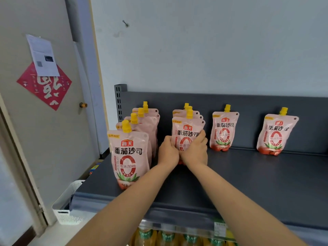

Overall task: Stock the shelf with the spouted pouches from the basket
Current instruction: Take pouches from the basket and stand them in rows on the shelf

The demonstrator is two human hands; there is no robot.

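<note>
Left forearm [127,197] and right forearm [236,194] extend over the front lip of the dark shelf [257,178]. Left row [126,157]: five spouted pouches, upright, front to back. Second row: three pouches. Left hand [167,151] and right hand [195,151] are clamped on the sides of its front pouch [186,133], fingers curled round the lower half; base contact with the shelf is hidden. A lone pouch [224,132] and a far-right pouch [276,135] stand well apart against the back panel. White basket [67,201] sits low left, contents hidden.

Judgement: placing step in hand, second row. Next move calls for letting go without toppling the pouch, then fetching another from the basket.
</note>
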